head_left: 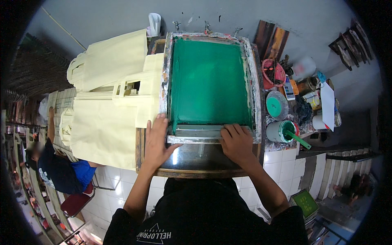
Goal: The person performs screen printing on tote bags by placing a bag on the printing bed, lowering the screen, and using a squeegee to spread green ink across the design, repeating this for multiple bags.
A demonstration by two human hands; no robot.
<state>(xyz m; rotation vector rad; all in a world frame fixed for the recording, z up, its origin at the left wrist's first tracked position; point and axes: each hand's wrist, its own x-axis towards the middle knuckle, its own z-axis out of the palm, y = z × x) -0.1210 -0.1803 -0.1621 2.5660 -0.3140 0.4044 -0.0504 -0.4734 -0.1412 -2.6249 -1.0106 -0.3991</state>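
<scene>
A screen-printing frame (165,81) with a whitish, paint-stained rim lies on a dark-topped table (196,154). Green ink covers its mesh (210,77). Along the near end of the mesh lies a long metal squeegee (196,131). My right hand (238,145) has its fingers curled over the squeegee's right part. At the near left corner, my left hand (156,141) rests against the frame's edge with the fingers stretched and the thumb apart. The squeegee's lower edge is hidden.
Pale yellow bags (104,130) are piled to the left. On the right are a tub of green ink (279,131) with a green spatula (300,141), a grey lid (277,105) and a pink basket (272,74). Metal clamps (207,27) line the far edge. A seated person (61,167) is at far left.
</scene>
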